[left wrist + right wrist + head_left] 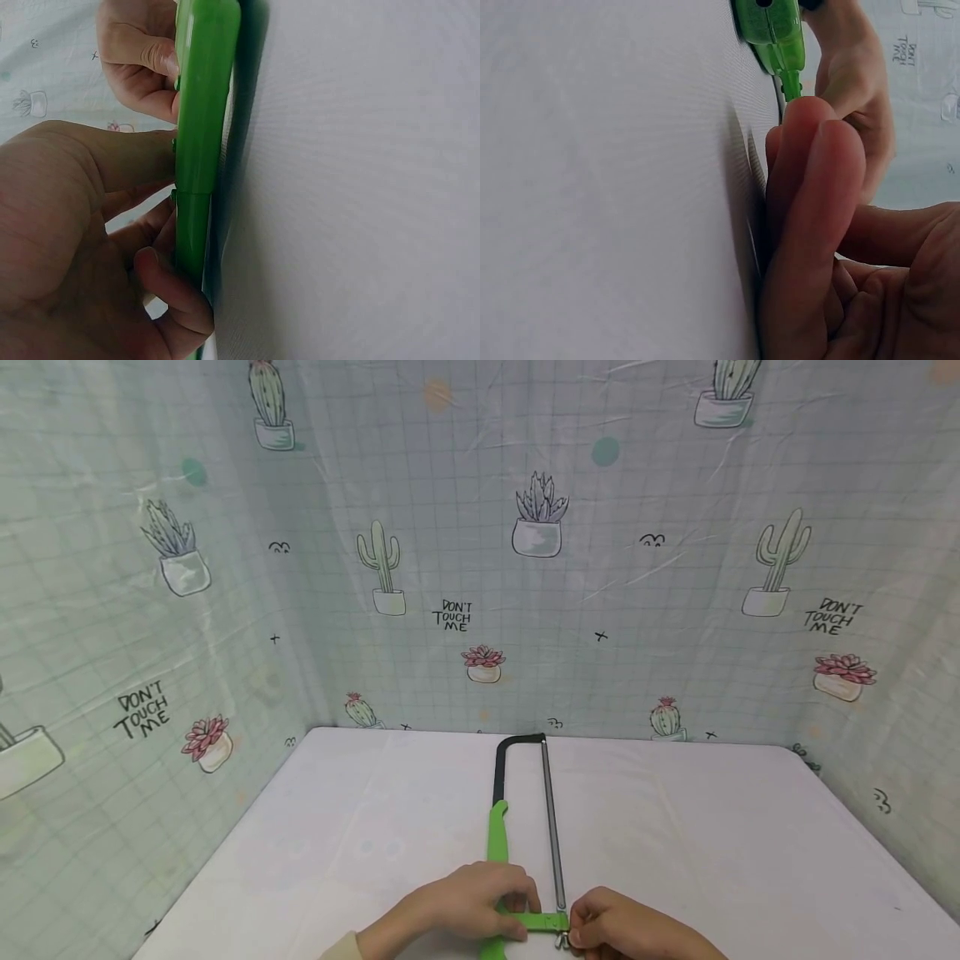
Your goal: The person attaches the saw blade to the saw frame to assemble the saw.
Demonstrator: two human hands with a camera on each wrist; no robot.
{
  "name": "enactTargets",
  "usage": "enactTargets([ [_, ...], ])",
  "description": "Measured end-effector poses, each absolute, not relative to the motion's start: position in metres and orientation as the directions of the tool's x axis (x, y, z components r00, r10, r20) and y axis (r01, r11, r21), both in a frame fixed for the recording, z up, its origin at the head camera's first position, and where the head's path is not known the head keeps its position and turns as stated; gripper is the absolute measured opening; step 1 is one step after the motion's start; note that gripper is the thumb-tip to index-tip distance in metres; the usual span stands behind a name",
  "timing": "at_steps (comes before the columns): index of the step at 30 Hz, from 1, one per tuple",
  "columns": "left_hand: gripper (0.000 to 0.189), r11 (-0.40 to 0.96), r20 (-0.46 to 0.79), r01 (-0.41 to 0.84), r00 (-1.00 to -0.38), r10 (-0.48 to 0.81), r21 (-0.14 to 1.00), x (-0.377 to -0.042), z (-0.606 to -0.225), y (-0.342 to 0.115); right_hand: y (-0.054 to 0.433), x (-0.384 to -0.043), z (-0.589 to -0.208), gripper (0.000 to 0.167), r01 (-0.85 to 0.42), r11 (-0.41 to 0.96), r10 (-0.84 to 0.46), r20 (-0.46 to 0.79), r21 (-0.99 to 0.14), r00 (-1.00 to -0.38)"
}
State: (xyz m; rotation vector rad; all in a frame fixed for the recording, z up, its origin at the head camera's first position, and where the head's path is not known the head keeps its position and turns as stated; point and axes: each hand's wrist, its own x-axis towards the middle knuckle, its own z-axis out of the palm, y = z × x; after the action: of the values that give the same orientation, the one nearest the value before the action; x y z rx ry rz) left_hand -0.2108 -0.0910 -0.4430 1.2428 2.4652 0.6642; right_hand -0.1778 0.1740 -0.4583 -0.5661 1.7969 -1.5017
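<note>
A hacksaw (497, 839) with a green handle and a black front frame lies on the white table, its far end pointing away from me. Its grey blade (554, 827) runs along the right side. My left hand (483, 902) grips the green frame near the handle's lower end, thumb and fingers on either side of the green crosspiece (543, 922). At the blade's near end sits a small metal wing nut (562, 941). The curled fingertips of my right hand (626, 927) pinch at it. In the right wrist view, the fingers (832, 180) hide the nut.
The white table (712, 827) extends to both sides of the saw and beyond it. A pale grid-patterned curtain (480, 568) printed with potted cacti hangs behind the table and along both sides.
</note>
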Motion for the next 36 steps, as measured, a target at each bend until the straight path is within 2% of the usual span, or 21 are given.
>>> enactTargets([
  [6,0.021,0.51,-0.054,0.674,-0.575,0.816,0.535,-0.213,-0.444,-0.09,0.174,-0.18,-0.459,0.034,0.12,0.24,-0.704,-0.258,-0.963,-0.662],
  [13,0.021,0.508,-0.051,0.682,-0.571,0.819,0.526,-0.214,-0.445,-0.089,0.173,-0.178,-0.458,0.011,0.146,0.251,-0.686,-0.283,-0.957,-0.67],
  [19,0.02,0.522,-0.056,0.675,-0.583,0.81,0.521,-0.213,-0.444,-0.088,0.176,-0.183,-0.459,0.01,0.099,0.255,-0.714,-0.257,-0.962,-0.652],
  [28,0.02,0.535,-0.078,0.639,-0.6,0.796,0.553,-0.207,-0.447,-0.089,0.174,-0.178,-0.468,0.01,0.165,0.202,-0.708,-0.26,-0.965,-0.657],
  [34,0.019,0.543,-0.076,0.619,-0.617,0.783,0.567,-0.206,-0.446,-0.09,0.174,-0.179,-0.468,0.01,0.163,0.192,-0.706,-0.251,-0.968,-0.662],
  [36,0.019,0.539,-0.063,0.639,-0.611,0.789,0.549,-0.207,-0.444,-0.09,0.174,-0.181,-0.467,0.016,0.152,0.192,-0.706,-0.244,-0.97,-0.665],
])
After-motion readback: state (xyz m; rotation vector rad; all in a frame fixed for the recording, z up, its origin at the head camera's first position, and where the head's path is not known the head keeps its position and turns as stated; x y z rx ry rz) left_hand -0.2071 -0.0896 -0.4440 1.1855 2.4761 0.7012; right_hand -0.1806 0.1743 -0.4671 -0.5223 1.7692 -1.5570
